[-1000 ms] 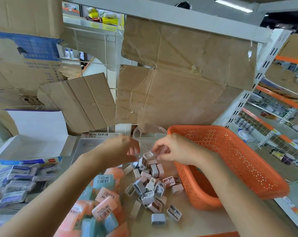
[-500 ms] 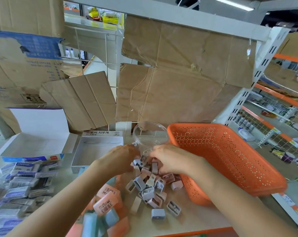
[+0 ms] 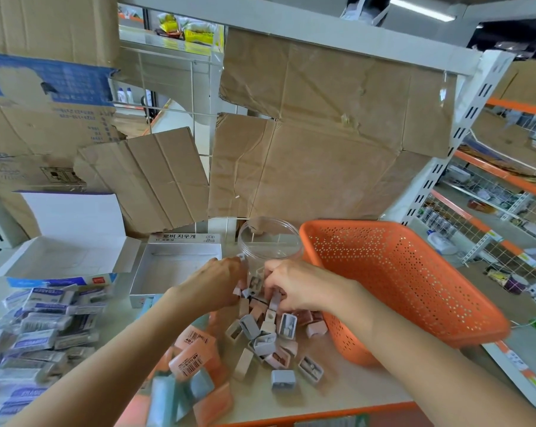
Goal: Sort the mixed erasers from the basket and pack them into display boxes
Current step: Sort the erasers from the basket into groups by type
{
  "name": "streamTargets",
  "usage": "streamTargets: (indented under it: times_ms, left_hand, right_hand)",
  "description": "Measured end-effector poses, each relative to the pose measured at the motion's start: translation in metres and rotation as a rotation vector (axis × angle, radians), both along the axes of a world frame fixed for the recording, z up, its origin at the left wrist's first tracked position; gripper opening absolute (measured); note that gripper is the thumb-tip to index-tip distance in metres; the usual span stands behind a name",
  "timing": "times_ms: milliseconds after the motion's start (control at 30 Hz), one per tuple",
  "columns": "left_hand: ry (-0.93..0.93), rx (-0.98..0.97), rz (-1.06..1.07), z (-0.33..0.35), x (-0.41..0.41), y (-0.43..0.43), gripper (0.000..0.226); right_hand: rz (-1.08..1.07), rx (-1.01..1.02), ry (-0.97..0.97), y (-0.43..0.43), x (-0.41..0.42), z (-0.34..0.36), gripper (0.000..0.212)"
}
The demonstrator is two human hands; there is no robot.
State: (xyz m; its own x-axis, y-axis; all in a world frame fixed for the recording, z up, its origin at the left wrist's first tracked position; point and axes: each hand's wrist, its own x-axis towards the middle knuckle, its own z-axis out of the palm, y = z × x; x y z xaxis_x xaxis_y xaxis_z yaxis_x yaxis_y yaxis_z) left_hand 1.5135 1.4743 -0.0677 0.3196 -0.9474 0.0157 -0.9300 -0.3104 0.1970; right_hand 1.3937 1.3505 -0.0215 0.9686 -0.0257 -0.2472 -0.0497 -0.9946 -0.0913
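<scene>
- Left hand (image 3: pixel 217 282): fingers curled down into the far end of the pile of small blocks (image 3: pixel 266 334). What they hold is hidden.
- Right hand (image 3: pixel 294 288): fingers curled, pinching a grey block (image 3: pixel 274 300) at the top of the pile.
- Pile: mid-table, just beside the near-left wall of the orange basket (image 3: pixel 399 288).
- Clear tub (image 3: pixel 269 241): upright and open-topped, just behind both hands, between the white display box (image 3: pixel 174 266) and the basket.
- Barcoded erasers (image 3: pixel 192 359): heaped left of the pile, reaching toward the front edge.
- Wrapped erasers (image 3: pixel 38 334): far left.
- Table (image 3: pixel 352 386): a bare strip runs between the pile, the basket and the front edge.
</scene>
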Motion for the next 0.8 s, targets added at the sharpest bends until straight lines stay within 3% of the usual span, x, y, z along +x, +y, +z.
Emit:
streamTargets:
  times_ms: [267,500,633,800]
  left_hand:
    - [0.043,-0.025,-0.008,0.013,0.003,0.005,0.020]
    - [0.143,-0.257,-0.089,0.058,0.009,0.010,0.016]
    - [0.133,-0.343,-0.074,0.073,0.017,-0.010,0.015]
    - [0.124,-0.286,-0.010,0.065,0.025,-0.041,0.018]
  right_hand:
    - [-0.012,0.112,-0.085,-0.005,-0.002,0.008,0.024]
    - [-0.161,0.278,-0.331,-0.028,-0.006,0.030,0.016]
    - [-0.260,0.223,-0.456,-0.041,0.005,0.035,0.017]
    - [-0.264,0.020,-0.388,-0.043,0.024,0.031,0.024]
